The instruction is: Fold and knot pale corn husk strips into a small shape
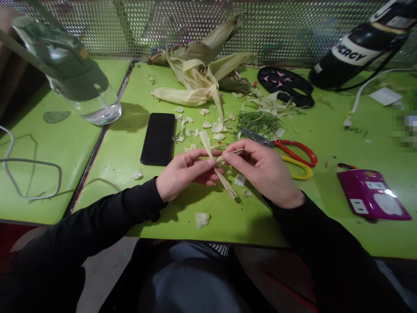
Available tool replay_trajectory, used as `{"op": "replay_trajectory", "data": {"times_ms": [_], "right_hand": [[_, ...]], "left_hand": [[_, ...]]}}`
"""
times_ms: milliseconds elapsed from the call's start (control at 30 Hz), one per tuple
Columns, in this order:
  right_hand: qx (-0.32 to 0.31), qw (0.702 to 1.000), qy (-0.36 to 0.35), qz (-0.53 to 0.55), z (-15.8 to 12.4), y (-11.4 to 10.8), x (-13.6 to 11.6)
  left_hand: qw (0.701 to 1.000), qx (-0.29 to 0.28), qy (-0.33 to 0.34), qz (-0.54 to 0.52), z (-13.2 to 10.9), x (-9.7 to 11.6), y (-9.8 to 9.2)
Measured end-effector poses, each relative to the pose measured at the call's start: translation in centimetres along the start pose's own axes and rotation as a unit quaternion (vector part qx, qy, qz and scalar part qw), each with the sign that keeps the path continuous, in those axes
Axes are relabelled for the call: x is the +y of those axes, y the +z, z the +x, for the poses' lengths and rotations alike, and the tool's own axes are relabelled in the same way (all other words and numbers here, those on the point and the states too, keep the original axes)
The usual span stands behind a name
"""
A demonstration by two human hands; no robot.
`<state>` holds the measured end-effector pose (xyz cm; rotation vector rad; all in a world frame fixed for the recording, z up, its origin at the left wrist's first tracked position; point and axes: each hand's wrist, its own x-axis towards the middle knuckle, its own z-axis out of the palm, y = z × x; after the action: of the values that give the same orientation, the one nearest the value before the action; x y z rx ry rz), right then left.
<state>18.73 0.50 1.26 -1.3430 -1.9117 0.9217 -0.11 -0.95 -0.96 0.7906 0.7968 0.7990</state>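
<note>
My left hand (192, 170) pinches crossed strips of corn husk (227, 184) between thumb and fingers, at the middle of the crossing. My right hand (262, 169) is closed on the end of a strip on the right side of the same piece. Just behind my right hand lies a pair of scissors (295, 152) with one red and one yellow handle. Small cut husk scraps (219, 127) are scattered beyond my hands, near a pile of thin green strips (259, 123). Farther back lies a heap of whole dried husks (195, 82).
A black phone (158, 139) lies left of my hands. A water bottle (81, 82) stands at the left, near the table seam. A black bottle (355, 52) and a black palette-shaped object (285, 86) are at the back right. A purple power strip (373, 194) lies at the right.
</note>
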Motion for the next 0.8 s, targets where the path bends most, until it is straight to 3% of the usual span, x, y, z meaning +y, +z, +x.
{"op": "replay_trajectory", "data": {"times_ms": [433, 533, 800], "right_hand": [[-0.026, 0.998, -0.007, 0.048, 0.0, 0.2, -0.1], [-0.008, 0.999, -0.006, 0.044, -0.1, 0.3, -0.3], [0.038, 0.998, -0.013, 0.054, -0.2, 1.2, 0.2]], "left_hand": [[0.997, 0.012, -0.065, -0.041, 0.1, 0.0, 0.5], [0.996, 0.005, -0.075, -0.037, 0.1, -0.1, 0.5], [0.998, -0.038, -0.036, 0.03, 0.0, 0.0, 0.2]]}}
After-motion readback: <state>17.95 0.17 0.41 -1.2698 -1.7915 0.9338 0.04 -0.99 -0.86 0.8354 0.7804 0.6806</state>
